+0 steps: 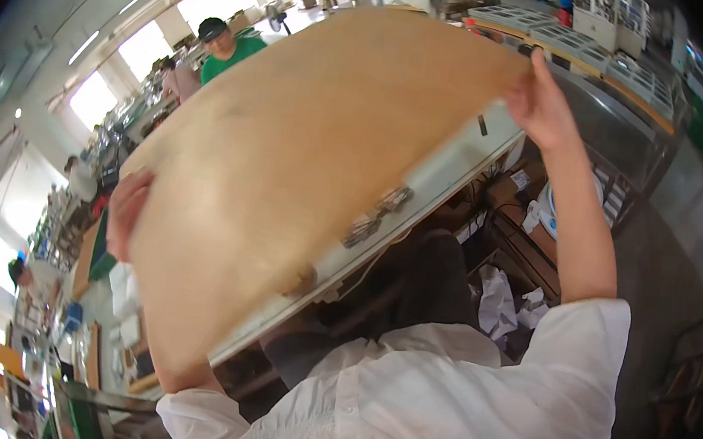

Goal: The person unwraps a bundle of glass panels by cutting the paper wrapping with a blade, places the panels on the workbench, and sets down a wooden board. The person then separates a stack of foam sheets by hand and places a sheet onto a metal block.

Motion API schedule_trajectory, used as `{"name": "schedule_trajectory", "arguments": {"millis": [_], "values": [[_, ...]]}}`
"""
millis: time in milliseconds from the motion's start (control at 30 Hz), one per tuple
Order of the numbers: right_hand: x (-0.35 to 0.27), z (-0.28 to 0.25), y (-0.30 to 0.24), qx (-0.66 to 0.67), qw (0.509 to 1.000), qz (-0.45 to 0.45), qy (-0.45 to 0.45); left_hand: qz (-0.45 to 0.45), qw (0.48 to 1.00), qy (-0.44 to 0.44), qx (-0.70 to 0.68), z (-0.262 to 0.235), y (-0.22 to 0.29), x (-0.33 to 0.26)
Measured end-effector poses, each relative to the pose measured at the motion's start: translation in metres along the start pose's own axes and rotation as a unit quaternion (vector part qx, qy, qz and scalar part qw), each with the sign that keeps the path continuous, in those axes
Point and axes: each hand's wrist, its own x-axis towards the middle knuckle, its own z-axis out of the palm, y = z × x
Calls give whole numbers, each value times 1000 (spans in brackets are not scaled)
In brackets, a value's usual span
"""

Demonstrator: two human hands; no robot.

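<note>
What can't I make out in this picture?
In the head view:
Most of the white tabletop: covered by the large tan flat sheet.
Most of the left forearm: behind that sheet.
The left hand's exact grip: blurred.
Small greyish tabletop items: too blurred to identify.
Green-shirted person's lower body: behind the sheet.

One board (316,147), two hands at it: one left hand (127,213) on its left edge, one right hand (543,107) on its right corner. Below it, one table (451,170); at its near edge, two clumps (360,231) of small parts, pieces too blurred to count. Left of it, at least four workers (230,57), six or more windows (94,100); just past its far edge, one fan (277,19)
</note>
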Motion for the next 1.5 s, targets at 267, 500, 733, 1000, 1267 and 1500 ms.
{"name": "schedule_trajectory", "arguments": {"millis": [267, 500, 733, 1000, 1267, 1500], "values": [[20, -225, 107, -738, 563, 173, 328, -402, 850, 303, 155, 40, 20, 7], [71, -209, 187, -815, 404, 270, 316, -514, 765, 387, -14, 60, 31, 30], [116, -130, 258, -733, 636, 201, 136, -502, 775, 360, -136, 145, 16, 71], [12, -128, 185, 100, 938, -179, 278, -610, 705, 220, -287, 259, 23, 114], [-69, -48, 135, -172, 823, -268, 471, -741, 389, 38, -546, 364, 85, 99], [-102, -130, 111, -121, 843, -123, 509, -756, 302, 18, -581, 393, 129, 68]]}}
